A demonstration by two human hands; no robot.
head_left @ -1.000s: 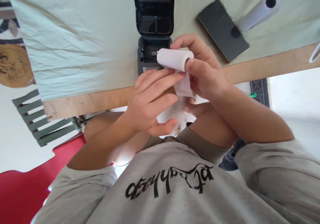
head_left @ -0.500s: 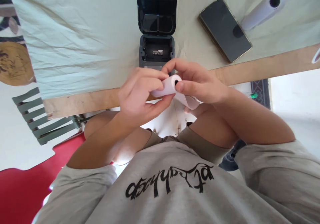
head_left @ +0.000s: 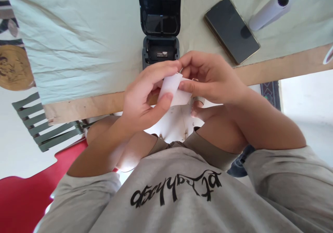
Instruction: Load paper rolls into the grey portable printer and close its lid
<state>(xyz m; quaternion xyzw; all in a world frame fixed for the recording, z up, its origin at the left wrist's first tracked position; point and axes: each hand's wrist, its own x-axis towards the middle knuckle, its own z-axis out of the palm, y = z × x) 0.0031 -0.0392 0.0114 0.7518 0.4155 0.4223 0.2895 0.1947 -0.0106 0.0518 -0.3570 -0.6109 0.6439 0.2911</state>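
Both hands meet over the near edge of the table (head_left: 273, 74), holding 1 small white paper roll (head_left: 173, 89) between them. The left hand (head_left: 142, 96) pinches the roll between thumb and fingers, and the right hand (head_left: 210, 76) grips its other end with fingertips closed on it. Just beyond the hands sits a black printer (head_left: 160, 21) with its lid open. A dark phone (head_left: 231, 30) and a 2nd paper roll (head_left: 270, 9) lie farther right on the pale cloth (head_left: 78, 42).
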